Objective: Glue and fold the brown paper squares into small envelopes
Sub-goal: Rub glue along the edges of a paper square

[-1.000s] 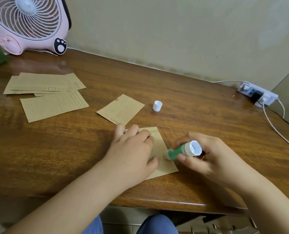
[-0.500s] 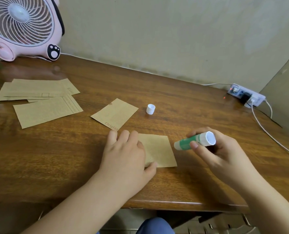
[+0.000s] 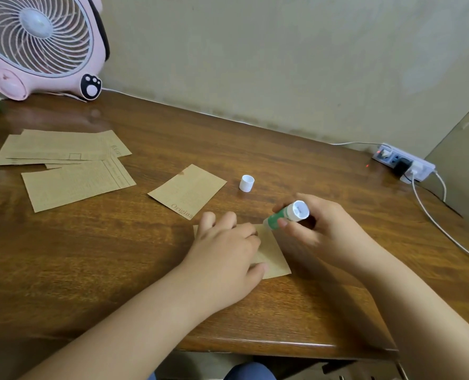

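One wooden surface (image 3: 118, 256) is shown, carrying everything below.
One pink fan (image 3: 36, 48) is stood at the far left corner.
One white power strip (image 3: 404, 163) is laid at the far right, with cables plugged in.
One loose pile of brown paper sheets (image 3: 63, 165) is spread at the left; at least three overlapping sheets are seen, the exact count cannot be told.
One single brown sheet (image 3: 188, 191), printed with faint text and the word "Origina", is laid near the middle.
One brown paper square (image 3: 273, 256), plain and flat, is placed near the front edge, largely covered by the left hand (image 3: 225, 259), whose fingers are spread flat and press it down.
One green glue stick (image 3: 286, 215) is gripped by the right hand (image 3: 323, 229), fingers curled round it, its tip at the square's far corner.
One white cap (image 3: 246, 183) is stood apart, beyond the hands.
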